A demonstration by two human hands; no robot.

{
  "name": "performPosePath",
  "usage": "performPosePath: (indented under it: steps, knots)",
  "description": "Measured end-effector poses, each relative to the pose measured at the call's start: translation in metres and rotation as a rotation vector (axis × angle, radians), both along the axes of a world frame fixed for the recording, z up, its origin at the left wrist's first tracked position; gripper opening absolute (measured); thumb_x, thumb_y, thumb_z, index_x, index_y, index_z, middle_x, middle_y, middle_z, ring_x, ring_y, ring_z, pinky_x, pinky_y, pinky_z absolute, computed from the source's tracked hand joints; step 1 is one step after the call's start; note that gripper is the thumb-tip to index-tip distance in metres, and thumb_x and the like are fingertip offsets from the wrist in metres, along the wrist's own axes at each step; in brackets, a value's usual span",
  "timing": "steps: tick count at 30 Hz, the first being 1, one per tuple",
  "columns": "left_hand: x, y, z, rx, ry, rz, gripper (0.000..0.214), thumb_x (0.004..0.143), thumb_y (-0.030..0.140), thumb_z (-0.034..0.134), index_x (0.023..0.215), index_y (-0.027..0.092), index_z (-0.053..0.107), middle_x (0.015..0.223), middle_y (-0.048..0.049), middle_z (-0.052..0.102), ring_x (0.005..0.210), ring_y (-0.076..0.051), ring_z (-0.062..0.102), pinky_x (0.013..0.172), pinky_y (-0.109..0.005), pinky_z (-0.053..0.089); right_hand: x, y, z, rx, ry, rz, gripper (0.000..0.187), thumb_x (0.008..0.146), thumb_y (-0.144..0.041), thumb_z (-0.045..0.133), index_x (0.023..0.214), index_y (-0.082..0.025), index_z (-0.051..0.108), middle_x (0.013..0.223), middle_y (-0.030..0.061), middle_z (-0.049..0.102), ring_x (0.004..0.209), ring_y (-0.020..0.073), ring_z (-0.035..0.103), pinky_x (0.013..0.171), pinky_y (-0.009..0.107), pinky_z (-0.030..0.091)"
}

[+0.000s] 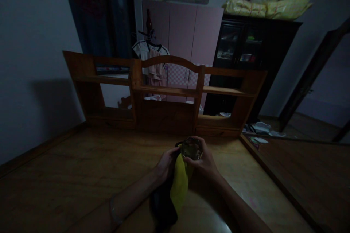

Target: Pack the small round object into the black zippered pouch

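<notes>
Above the wooden surface, both of my hands are together in the lower middle of the head view. My right hand [203,160] is closed around a round, shiny, glass-like object [192,149], with its dark circular face toward me; its exact kind is unclear in the dim light. On its left side, my left hand [166,165] is closed on a limp yellow and black cloth [179,185], which hangs down toward me and touches the round object. A thin black loop shows by the left fingertips. Part of the left fingers is hidden behind the cloth.
A low wooden shelf unit [166,90] stands at the far edge of the wooden tabletop [109,160]. Beyond it are a pink wardrobe [182,32], hanging clothes [153,58] and a dark cabinet [246,50]. A wall [35,80] rises on the left.
</notes>
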State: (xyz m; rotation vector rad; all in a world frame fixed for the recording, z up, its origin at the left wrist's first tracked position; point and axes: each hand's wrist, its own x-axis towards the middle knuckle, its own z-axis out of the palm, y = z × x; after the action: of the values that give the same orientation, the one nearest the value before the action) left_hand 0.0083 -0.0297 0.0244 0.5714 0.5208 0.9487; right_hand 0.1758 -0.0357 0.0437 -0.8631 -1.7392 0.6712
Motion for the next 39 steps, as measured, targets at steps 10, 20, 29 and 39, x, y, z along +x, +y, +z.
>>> performPosePath:
  steps: [10, 20, 29, 39]
  knots:
    - [-0.001, 0.001, 0.005, 0.033, -0.072, 0.002, 0.033, 0.084, 0.028, 0.055, 0.112, 0.013, 0.063, 0.108, -0.0079, 0.069, 0.099, -0.023, 0.064, 0.093, -0.033, 0.046, 0.002, 0.003, -0.004, 0.063, -0.109, 0.053, 0.084, 0.062, -0.021, 0.076, 0.135, -0.028, 0.034, 0.135, 0.0073, 0.047, 0.119, 0.0229, 0.05, 0.1, 0.038, 0.04]
    - [-0.001, -0.007, 0.009, 0.097, -0.021, 0.024, 0.031, 0.088, 0.035, 0.052, 0.112, 0.018, 0.062, 0.088, -0.0042, 0.073, 0.072, -0.019, 0.068, 0.077, -0.03, 0.051, 0.004, 0.004, -0.011, 0.112, -0.192, -0.032, 0.087, 0.059, -0.024, 0.078, 0.135, -0.027, 0.036, 0.133, 0.0076, 0.049, 0.121, 0.0253, 0.048, 0.103, 0.041, 0.038]
    - [0.002, -0.004, 0.011, 0.047, -0.095, -0.178, 0.05, 0.089, 0.05, 0.045, 0.114, 0.01, 0.061, 0.1, -0.0127, 0.071, 0.094, -0.027, 0.066, 0.092, -0.037, 0.045, 0.002, 0.003, -0.011, 0.137, -0.228, -0.108, 0.079, 0.061, -0.031, 0.078, 0.131, -0.026, 0.041, 0.124, 0.0091, 0.055, 0.112, 0.0272, 0.054, 0.095, 0.042, 0.044]
    - [0.004, 0.0, 0.007, 0.042, -0.085, -0.149, 0.049, 0.088, 0.049, 0.048, 0.112, 0.009, 0.062, 0.098, -0.0132, 0.072, 0.09, -0.027, 0.068, 0.089, -0.037, 0.047, 0.0, 0.004, -0.01, 0.174, -0.216, -0.178, 0.075, 0.062, -0.03, 0.077, 0.128, -0.023, 0.042, 0.12, 0.0093, 0.057, 0.11, 0.0258, 0.055, 0.093, 0.039, 0.046]
